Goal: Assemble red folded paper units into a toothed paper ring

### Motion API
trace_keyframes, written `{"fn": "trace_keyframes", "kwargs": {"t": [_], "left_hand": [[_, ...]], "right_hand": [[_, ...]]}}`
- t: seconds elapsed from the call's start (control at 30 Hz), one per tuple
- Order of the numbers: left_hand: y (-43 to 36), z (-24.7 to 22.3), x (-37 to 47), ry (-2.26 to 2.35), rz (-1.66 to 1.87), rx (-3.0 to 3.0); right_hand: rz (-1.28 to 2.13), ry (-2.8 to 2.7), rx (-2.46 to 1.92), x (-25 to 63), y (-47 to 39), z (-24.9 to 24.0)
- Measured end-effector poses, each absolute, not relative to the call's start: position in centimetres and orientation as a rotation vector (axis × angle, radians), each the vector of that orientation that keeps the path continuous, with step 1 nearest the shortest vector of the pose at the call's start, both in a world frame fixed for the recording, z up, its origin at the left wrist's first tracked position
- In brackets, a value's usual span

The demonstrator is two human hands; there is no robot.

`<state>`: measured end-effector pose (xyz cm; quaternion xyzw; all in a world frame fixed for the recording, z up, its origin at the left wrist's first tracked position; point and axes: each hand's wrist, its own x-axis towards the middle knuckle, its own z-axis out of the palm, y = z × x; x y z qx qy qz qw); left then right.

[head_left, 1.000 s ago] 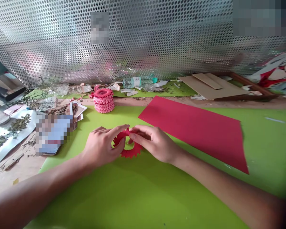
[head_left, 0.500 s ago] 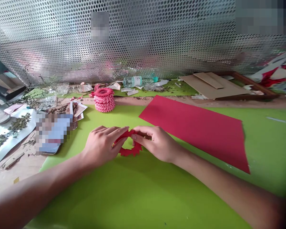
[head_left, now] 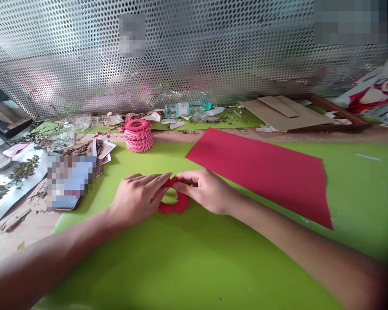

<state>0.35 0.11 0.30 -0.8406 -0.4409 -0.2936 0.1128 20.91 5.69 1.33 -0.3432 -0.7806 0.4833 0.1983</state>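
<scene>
Both of my hands grip a red folded-paper ring (head_left: 173,208) with a jagged outer edge, over the green table mat. My left hand (head_left: 139,196) is closed on its left side, thumb and fingers pressed against the paper. On the upper right side, my right hand (head_left: 205,191) pinches the ring between thumb and fingers. My fingers hide part of the ring's far edge. Behind my hands stands a round stack of pink and red folded paper (head_left: 139,135). To the right lies a flat sheet of red paper (head_left: 261,174).
A phone (head_left: 71,183) and some printed cards (head_left: 105,150) lie at left among dried plant bits. Along the back are a clear plastic bottle (head_left: 183,109), scraps and cardboard pieces (head_left: 287,114). A perforated metal panel (head_left: 187,51) rises behind.
The view has shifted slightly, moving most things a little left in the picture. Both hands keep hold of the paper ring, with its opening showing a bit more.
</scene>
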Motion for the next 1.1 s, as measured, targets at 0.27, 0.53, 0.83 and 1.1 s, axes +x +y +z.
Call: {"fn": "trace_keyframes", "kwargs": {"t": [0.27, 0.53, 0.83, 1.1], "left_hand": [[0.2, 2.0, 0.5, -2.142, -1.167, -2.737], [0.6, 2.0, 0.6, -2.432, -1.315, -2.887], [0.9, 2.3, 0.5, -2.642, -1.673, -2.715], [0.8, 2.5, -0.1, -2.868, -2.477, -2.434]], "right_hand": [[1.319, -2.18, -0.933, 21.2, 5.6, 1.8], [1.326, -2.276, -0.96, 21.6, 5.9, 2.4], [1.282, -2.18, -0.957, 21.4, 5.8, 2.2], [0.145, -2.449, -0.374, 23.7, 5.7, 3.5]]}}
